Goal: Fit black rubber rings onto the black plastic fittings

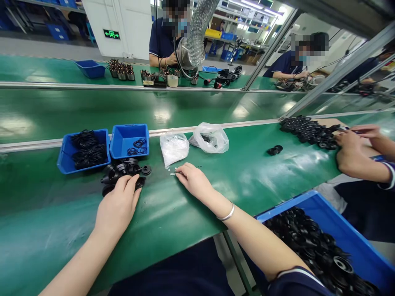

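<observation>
My left hand (119,201) is closed around a black round plastic part (140,182) at the front of a small heap of similar black parts (123,167). One flanged black piece (146,170) lies at the right side of that heap. My right hand (194,180) reaches down to the green table, thumb and fingertips pinched together beside tiny white pieces (172,174). What lies between those fingertips is too small to make out. Just behind them rests a clear plastic bag of white pieces (174,150), with a second open bag (220,142) holding some dark pieces to its right.
Two blue bins hold black rings: a fuller left bin (66,154) and a right bin (129,130). A blue crate (348,222) of black parts stands low at right. A co-worker's hands (352,144) work beside piled black parts (308,131). A metal rail (247,123) runs behind.
</observation>
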The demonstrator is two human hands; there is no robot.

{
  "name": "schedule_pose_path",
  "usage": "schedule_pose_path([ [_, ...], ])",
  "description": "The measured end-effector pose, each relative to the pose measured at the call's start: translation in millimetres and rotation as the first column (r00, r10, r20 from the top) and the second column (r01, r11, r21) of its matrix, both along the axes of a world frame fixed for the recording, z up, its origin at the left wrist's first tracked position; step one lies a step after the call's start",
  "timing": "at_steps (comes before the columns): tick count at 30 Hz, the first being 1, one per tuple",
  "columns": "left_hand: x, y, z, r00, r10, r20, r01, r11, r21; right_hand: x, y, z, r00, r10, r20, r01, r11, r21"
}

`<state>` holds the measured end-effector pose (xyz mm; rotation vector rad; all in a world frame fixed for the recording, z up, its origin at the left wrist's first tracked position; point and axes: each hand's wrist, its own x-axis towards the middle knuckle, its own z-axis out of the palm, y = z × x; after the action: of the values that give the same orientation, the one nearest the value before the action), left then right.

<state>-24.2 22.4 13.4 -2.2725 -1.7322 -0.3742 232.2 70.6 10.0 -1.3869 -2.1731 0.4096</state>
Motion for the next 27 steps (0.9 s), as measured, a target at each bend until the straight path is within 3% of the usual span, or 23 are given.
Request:
schedule_pose_path([
  [9,7.4,-2.3,-1.7,0.990,-0.021,0.141,0.043,0.986,-0.161,-8.7,-0.8,-6.0,0.999,-0.035,0.021,0.035,0.999,0.002],
  [15,8.9,-1.6,3.6,0.872,-0.042,0.487,0.176,0.956,-0.233,-12.9,-3.7,-7.7,0.999,-0.045,0.017,0.044,0.999,0.024],
  [21,5.6,-5.3,4.3,0.962,-0.072,0.264,0.134,0.965,-0.226,-13.1,-4.5,-11.0,0.999,-0.047,0.011,0.046,0.998,0.052],
  [24,5.7,-2.7,0.9,0.937,-0.119,0.329,0.208,0.945,-0.252,-13.1,-4.6,-12.2,0.999,-0.047,0.007,0.046,0.997,0.056],
  [27,7.2,-1.3,1.1,0.850,-0.116,0.513,0.321,0.887,-0.331,-12.4,-4.4,-13.3,0.999,-0.046,-0.006,0.046,0.997,0.057],
])
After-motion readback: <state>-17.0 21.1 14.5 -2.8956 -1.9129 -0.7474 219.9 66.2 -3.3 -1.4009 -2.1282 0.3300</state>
